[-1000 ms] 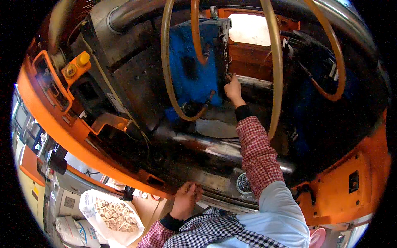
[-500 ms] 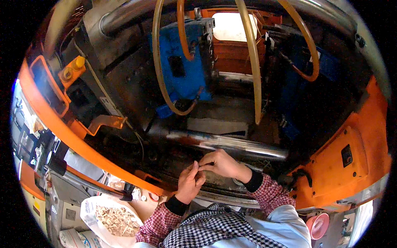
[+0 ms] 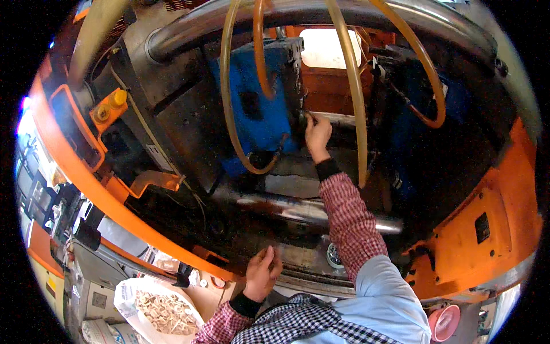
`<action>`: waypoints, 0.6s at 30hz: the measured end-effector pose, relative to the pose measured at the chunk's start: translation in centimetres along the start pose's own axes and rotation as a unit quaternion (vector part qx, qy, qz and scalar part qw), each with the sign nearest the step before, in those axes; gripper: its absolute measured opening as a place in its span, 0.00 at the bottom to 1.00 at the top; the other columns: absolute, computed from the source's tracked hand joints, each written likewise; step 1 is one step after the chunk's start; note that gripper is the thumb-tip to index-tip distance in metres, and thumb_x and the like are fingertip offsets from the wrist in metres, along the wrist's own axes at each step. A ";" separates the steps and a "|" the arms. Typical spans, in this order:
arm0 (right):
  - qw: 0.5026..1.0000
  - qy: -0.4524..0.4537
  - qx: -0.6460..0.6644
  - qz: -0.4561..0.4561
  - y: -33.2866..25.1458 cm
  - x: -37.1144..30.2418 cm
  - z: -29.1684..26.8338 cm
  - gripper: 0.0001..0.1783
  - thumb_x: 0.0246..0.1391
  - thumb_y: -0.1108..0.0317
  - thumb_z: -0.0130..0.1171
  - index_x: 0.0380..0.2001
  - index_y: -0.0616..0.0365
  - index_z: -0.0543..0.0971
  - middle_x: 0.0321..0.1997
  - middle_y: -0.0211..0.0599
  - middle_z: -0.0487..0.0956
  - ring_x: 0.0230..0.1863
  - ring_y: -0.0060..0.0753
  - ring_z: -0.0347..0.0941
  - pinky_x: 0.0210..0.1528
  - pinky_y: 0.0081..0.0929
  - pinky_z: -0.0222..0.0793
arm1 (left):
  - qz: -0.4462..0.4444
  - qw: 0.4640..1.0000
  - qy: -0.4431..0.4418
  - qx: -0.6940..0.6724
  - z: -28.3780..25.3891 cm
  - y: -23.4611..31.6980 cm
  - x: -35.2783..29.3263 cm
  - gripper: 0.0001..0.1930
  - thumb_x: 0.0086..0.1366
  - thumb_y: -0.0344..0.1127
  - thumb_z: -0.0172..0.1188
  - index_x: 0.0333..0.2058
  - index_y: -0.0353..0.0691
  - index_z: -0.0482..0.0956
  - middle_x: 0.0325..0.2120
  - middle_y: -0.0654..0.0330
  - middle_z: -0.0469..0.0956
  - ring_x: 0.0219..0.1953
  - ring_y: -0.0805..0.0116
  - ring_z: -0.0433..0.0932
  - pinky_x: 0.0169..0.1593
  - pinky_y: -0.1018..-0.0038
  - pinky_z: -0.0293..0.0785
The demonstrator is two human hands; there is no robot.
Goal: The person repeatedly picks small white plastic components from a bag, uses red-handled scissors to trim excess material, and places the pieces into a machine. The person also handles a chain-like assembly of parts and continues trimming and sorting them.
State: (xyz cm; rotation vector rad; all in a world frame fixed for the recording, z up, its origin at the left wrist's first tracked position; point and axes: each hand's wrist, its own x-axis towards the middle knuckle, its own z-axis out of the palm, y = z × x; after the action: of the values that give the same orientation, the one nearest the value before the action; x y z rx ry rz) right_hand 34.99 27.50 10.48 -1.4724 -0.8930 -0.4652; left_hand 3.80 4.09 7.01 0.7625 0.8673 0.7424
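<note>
My right hand [image 3: 318,136] is stretched far into the machine, at the inner face of a blue mould half [image 3: 260,123]. Thumb and forefinger are pinched together there; whatever they hold is too small or hidden to make out. Lower down, in front of the polished steel bar [image 3: 281,205], my left hand [image 3: 263,275] is raised with its fingers curled and the thumb against them. I cannot make out anything in it. Yellowish hoses [image 3: 350,74] hang on either side of the right hand.
Across the dark gap stands the other blue mould half [image 3: 404,132]. Orange guards [image 3: 467,238] border the opening. A white sack of small beige parts [image 3: 163,309] lies at lower left, and a pink tub [image 3: 444,322] at lower right. A round object [image 3: 334,255] sits below my right forearm.
My hands were together in front of the steel bar. My right hand has parted from the left and reached forward to the blue mould half; my left hand has stayed nearly in place.
</note>
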 end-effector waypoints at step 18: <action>0.990 -0.041 -0.081 -0.106 0.4 4.3 6.0 0.10 0.45 0.74 0.54 0.34 0.63 0.79 0.38 0.45 0.73 0.43 0.49 0.66 0.46 0.38 0.64 | 0.063 0.994 0.042 0.084 -1.5 -0.9 -0.1 0.11 0.67 0.37 0.48 0.35 0.34 0.72 0.21 0.63 0.71 0.18 0.79 0.61 0.22 0.81 0.57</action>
State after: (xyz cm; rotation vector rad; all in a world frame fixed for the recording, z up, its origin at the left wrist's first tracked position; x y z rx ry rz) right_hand 36.57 34.35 12.62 -1.5601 -1.1047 -0.6492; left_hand 2.66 3.90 5.65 0.9478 0.9717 0.8252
